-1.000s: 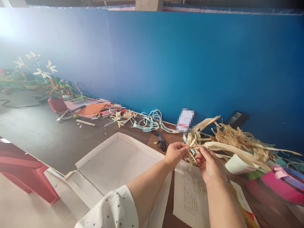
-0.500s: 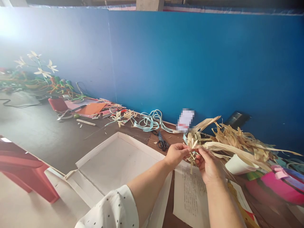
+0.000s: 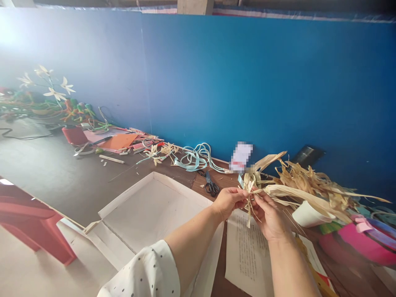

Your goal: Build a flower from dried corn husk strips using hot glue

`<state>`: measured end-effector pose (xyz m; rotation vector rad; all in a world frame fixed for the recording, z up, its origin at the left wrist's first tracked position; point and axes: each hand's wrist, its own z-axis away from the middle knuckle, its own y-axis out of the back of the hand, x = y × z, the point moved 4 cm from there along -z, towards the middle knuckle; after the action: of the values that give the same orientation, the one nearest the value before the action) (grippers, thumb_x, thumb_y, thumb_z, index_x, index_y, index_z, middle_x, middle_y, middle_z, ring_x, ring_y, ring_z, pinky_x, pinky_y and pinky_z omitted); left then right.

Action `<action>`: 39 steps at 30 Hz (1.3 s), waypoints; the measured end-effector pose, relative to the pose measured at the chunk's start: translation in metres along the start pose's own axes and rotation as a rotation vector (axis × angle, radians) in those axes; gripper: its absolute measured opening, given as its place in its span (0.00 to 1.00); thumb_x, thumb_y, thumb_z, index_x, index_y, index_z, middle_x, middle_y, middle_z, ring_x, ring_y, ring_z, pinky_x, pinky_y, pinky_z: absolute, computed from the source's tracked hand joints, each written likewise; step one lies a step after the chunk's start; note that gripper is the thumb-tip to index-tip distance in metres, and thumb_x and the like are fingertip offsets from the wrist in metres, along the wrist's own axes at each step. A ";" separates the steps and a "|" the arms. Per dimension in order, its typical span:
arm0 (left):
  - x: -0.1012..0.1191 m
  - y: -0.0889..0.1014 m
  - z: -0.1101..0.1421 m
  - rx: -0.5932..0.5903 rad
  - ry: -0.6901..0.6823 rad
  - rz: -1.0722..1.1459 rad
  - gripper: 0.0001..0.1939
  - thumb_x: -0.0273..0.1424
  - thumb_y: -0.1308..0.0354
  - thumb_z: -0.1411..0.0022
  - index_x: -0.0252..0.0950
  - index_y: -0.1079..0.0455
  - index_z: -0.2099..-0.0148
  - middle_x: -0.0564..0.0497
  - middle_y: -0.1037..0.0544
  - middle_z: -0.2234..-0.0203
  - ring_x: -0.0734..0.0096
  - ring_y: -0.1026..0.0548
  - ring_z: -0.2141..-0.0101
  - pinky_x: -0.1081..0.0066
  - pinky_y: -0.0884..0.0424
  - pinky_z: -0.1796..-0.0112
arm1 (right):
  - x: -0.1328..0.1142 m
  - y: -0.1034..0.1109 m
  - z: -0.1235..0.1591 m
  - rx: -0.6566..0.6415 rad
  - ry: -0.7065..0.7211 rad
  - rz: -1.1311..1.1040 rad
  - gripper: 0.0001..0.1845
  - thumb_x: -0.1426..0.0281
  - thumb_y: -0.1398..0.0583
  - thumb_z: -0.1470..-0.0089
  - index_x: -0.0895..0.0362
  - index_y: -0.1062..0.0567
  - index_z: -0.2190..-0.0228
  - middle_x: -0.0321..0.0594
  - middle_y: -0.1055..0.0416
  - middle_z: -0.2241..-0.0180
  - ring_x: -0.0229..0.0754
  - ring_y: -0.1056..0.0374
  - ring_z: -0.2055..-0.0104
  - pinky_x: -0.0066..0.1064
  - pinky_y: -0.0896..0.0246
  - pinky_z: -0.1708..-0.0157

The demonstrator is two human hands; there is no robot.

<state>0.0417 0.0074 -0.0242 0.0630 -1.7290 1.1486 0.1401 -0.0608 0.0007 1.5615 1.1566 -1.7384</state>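
Between my two hands is a small flower of pale dried husk strips (image 3: 249, 190), its strips pointing up and trailing down. My left hand (image 3: 229, 201) pinches it from the left with thumb and fingertips. From the right, my right hand (image 3: 268, 214) closes thumb and fingers on the same husk flower; part of its grip is hidden. A printed sheet of paper (image 3: 244, 255) lies below the hands. Just left of them rest black scissors (image 3: 211, 186). Behind and to the right spreads a heap of dried corn husks (image 3: 312, 183).
An open white cardboard box lid (image 3: 154, 202) lies at the left. Pale blue ribbon loops (image 3: 192, 159), finished husk flowers (image 3: 154, 152) and orange paper (image 3: 119, 142) line the wall. A white cup (image 3: 311, 214) leans at right by a pink container (image 3: 368, 243). A red stool (image 3: 37, 222) stands left.
My right thumb and fingers have shifted slightly down on the husk flower, and its strips sit more bunched between my fingertips. My left hand stays nearly in place.
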 end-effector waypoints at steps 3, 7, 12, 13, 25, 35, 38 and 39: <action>0.000 -0.001 0.001 -0.004 0.010 0.007 0.20 0.39 0.31 0.60 0.27 0.30 0.71 0.51 0.31 0.79 0.78 0.34 0.76 0.73 0.40 0.70 | 0.004 0.000 0.000 -0.037 -0.090 -0.065 0.18 0.63 0.30 0.65 0.51 0.24 0.68 0.32 0.32 0.78 0.34 0.40 0.79 0.26 0.47 0.83; 0.000 -0.002 0.001 -0.011 0.016 0.016 0.21 0.39 0.31 0.60 0.27 0.29 0.69 0.50 0.30 0.78 0.78 0.33 0.76 0.72 0.39 0.69 | 0.006 -0.002 0.000 -0.062 -0.133 -0.125 0.16 0.64 0.30 0.63 0.52 0.24 0.68 0.31 0.32 0.77 0.31 0.41 0.79 0.23 0.46 0.82; -0.001 -0.002 0.001 -0.028 0.035 0.037 0.22 0.38 0.30 0.60 0.26 0.28 0.68 0.47 0.28 0.76 0.76 0.31 0.74 0.73 0.39 0.69 | 0.004 -0.003 0.001 -0.091 -0.131 -0.146 0.15 0.64 0.31 0.60 0.53 0.24 0.67 0.32 0.31 0.74 0.29 0.41 0.77 0.20 0.46 0.81; -0.001 -0.002 0.001 -0.032 0.040 0.039 0.22 0.38 0.30 0.60 0.26 0.28 0.68 0.47 0.27 0.75 0.76 0.31 0.74 0.73 0.39 0.69 | 0.004 -0.003 0.001 -0.097 -0.128 -0.150 0.16 0.64 0.31 0.60 0.53 0.24 0.66 0.32 0.31 0.74 0.29 0.41 0.77 0.20 0.45 0.81; 0.001 -0.003 0.003 0.013 0.060 0.004 0.21 0.38 0.30 0.62 0.27 0.29 0.69 0.51 0.31 0.79 0.78 0.34 0.76 0.72 0.38 0.70 | 0.006 0.007 -0.006 -0.008 -0.063 -0.241 0.13 0.67 0.30 0.60 0.56 0.26 0.71 0.32 0.32 0.73 0.26 0.43 0.78 0.16 0.48 0.85; -0.002 -0.003 0.003 -0.030 0.041 -0.072 0.21 0.39 0.30 0.63 0.28 0.29 0.70 0.51 0.30 0.77 0.76 0.32 0.75 0.70 0.36 0.68 | 0.011 0.011 -0.010 0.048 -0.080 -0.217 0.15 0.67 0.29 0.65 0.55 0.26 0.74 0.30 0.34 0.78 0.28 0.44 0.80 0.18 0.46 0.86; -0.003 -0.002 0.001 -0.017 0.005 -0.095 0.21 0.40 0.30 0.62 0.28 0.29 0.71 0.50 0.29 0.77 0.76 0.32 0.75 0.70 0.37 0.68 | 0.011 0.009 -0.008 0.041 -0.095 -0.206 0.15 0.68 0.28 0.66 0.55 0.26 0.74 0.29 0.35 0.78 0.26 0.47 0.81 0.17 0.48 0.87; -0.003 -0.002 0.001 -0.011 -0.007 -0.103 0.21 0.41 0.31 0.61 0.28 0.29 0.71 0.50 0.29 0.77 0.76 0.32 0.75 0.70 0.38 0.68 | 0.011 0.008 -0.008 0.038 -0.100 -0.206 0.15 0.68 0.28 0.65 0.56 0.26 0.74 0.29 0.35 0.78 0.25 0.47 0.81 0.16 0.49 0.87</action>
<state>0.0437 0.0041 -0.0253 0.1475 -1.7178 1.0640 0.1485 -0.0566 -0.0117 1.4006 1.2786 -1.9571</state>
